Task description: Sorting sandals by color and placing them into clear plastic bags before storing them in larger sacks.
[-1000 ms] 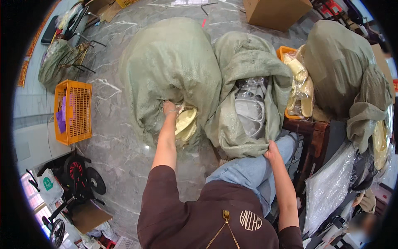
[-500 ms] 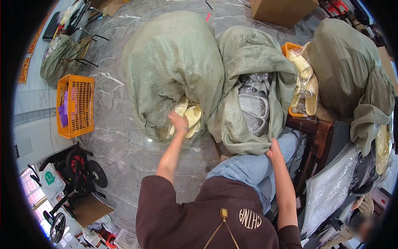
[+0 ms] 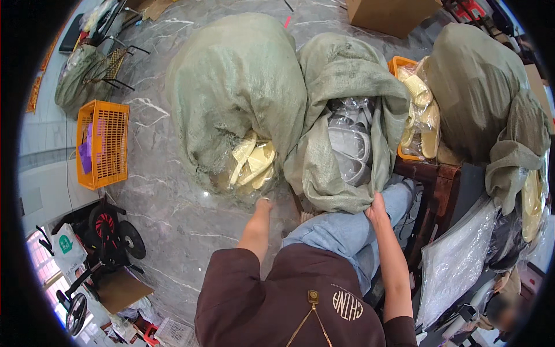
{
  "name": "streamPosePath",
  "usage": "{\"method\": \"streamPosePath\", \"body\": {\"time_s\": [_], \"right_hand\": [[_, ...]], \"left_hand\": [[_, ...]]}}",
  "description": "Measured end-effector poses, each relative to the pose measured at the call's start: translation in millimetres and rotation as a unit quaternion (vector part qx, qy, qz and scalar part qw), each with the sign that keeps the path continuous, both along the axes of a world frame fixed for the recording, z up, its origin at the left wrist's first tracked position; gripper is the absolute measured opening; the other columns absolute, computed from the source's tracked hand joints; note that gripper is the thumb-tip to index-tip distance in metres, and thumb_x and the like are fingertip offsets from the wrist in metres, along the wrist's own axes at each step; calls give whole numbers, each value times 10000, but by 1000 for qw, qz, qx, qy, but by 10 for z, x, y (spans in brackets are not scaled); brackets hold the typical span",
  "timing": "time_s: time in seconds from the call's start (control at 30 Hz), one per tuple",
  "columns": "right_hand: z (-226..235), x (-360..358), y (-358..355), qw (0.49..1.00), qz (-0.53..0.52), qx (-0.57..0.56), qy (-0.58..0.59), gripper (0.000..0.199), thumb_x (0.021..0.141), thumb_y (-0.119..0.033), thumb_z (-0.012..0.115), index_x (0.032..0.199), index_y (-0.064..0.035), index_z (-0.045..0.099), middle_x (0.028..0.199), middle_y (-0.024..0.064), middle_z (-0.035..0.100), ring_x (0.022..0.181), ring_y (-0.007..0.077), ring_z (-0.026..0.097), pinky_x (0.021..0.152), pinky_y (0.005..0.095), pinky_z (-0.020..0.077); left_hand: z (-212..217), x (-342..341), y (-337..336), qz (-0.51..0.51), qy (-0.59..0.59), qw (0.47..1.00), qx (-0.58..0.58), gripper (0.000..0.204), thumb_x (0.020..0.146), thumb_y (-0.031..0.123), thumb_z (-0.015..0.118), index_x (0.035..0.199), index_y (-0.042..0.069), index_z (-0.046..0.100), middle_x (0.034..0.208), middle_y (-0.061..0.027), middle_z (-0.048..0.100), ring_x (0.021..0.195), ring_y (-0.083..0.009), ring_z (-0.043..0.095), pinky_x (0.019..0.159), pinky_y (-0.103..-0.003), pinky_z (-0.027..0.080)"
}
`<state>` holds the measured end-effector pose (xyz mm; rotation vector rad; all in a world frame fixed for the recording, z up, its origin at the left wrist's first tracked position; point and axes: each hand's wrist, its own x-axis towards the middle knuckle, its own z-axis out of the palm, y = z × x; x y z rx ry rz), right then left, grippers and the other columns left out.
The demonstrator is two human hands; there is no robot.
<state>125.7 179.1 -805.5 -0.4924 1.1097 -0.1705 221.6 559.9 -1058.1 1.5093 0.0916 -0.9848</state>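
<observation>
A large grey-green woven sack (image 3: 237, 75) stands on the left, and pale yellow slippers (image 3: 253, 163) in clear plastic show at its mouth. My left hand (image 3: 265, 203) is at this sack's near lower edge, just below the slippers; its fingers are hidden. Beside it a second woven sack (image 3: 347, 63) lies with its mouth folded back, showing grey slippers (image 3: 350, 147) in clear plastic. My right hand (image 3: 377, 209) is closed on the near rim of this second sack, close to my knee.
Orange crates stand at the left (image 3: 104, 144) and behind the second sack (image 3: 399, 62), the latter holding yellow slippers. Another full sack (image 3: 474, 87) is at the right, near a dark wooden piece of furniture (image 3: 439, 202). A cardboard box (image 3: 393, 14) sits at the back.
My left hand has left the yellow slippers and moved down and to the right, to the sack's near edge. My right hand keeps its hold on the second sack's rim.
</observation>
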Motion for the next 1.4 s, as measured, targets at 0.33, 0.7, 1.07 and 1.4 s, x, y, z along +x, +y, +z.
{"method": "streamPosePath", "body": {"time_s": [0.33, 0.7, 1.07, 1.4], "right_hand": [[103, 174, 272, 998, 59, 31, -7, 268, 930, -138, 385, 1065, 48, 523, 1018, 180, 597, 936, 294, 609, 854, 420, 507], [-27, 56, 107, 1000, 17, 16, 9, 270, 919, -144, 380, 1025, 48, 538, 964, 174, 601, 895, 290, 614, 846, 420, 505], [-66, 136, 61, 999, 11, 34, -6, 276, 916, -120, 351, 1027, 59, 528, 986, 197, 598, 895, 305, 621, 832, 437, 523], [-32, 93, 46, 999, 19, 30, -10, 300, 904, -91, 343, 1094, 83, 496, 1051, 223, 578, 941, 330, 610, 849, 451, 519]], "left_hand": [[-421, 832, -327, -369, -125, 845, 366, 445, 944, 352, 343, 1265, 105, 528, 1342, -80, 482, 1201, -256, 481, 980, -335, 396], [246, 1117, -584, -155, -25, 852, 500, 472, 891, 436, 418, 1262, 164, 522, 1159, -55, 605, 1031, -253, 568, 917, -376, 439], [14, 152, 407, 229, 252, 924, 173, 525, 841, 392, 566, 1267, 95, 488, 1150, -115, 603, 1033, -269, 570, 896, -376, 442], [1457, 973, 727, 576, 162, 801, -21, 679, 814, 492, 591, 1328, 87, 410, 1344, -98, 441, 1247, -334, 403, 1024, -585, 299]]}}
